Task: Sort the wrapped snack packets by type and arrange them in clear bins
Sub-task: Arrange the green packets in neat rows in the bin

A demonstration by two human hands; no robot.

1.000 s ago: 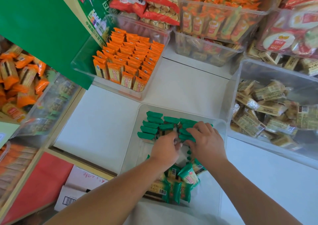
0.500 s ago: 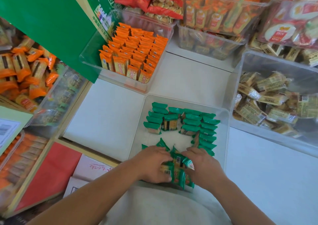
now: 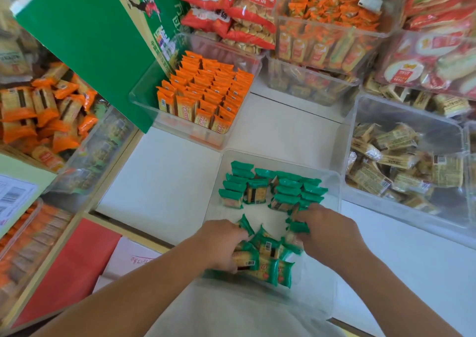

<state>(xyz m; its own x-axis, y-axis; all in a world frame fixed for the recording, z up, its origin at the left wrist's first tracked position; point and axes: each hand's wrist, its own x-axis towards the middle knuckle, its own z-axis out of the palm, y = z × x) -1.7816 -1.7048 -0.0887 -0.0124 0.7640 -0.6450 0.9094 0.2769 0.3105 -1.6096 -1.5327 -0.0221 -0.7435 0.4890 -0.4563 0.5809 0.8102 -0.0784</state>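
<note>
**Both hands in the green-packet bin**

A clear bin (image 3: 265, 215) sits on the white tabletop (image 3: 167, 182) at 6 o'clock, right in front of the person. Inside it, at its 12 o'clock end, green packets stand on edge in tight rows (image 3: 275, 187). At its 6 o'clock end more of them lie in a loose pile (image 3: 270, 259), tilted every way.

The left hand (image 3: 221, 244) is on the pile's 9 o'clock side, fingers (image 3: 229, 233) curled round packets there and gripping them. The right hand (image 3: 327, 231) is at the pile's 2 o'clock, just below the rows. Its fingers (image 3: 302, 214) are pressed together and pinch one packet (image 3: 298, 227), held on edge clear of the pile.

At 11 o'clock from this bin, a second bin (image 3: 144, 105) holds orange packets (image 3: 206, 92) upright in neat rows. At 3 o'clock, a third bin (image 3: 360, 195) holds beige packets (image 3: 401, 161) lying jumbled. A green box (image 3: 90, 40) leans in at 10 o'clock, touching the orange bin's left wall. More bins of orange snacks (image 3: 329, 27) are stacked at 1 o'clock, and loose orange-wrapped packs (image 3: 43, 115) heap at 9 o'clock.
</note>
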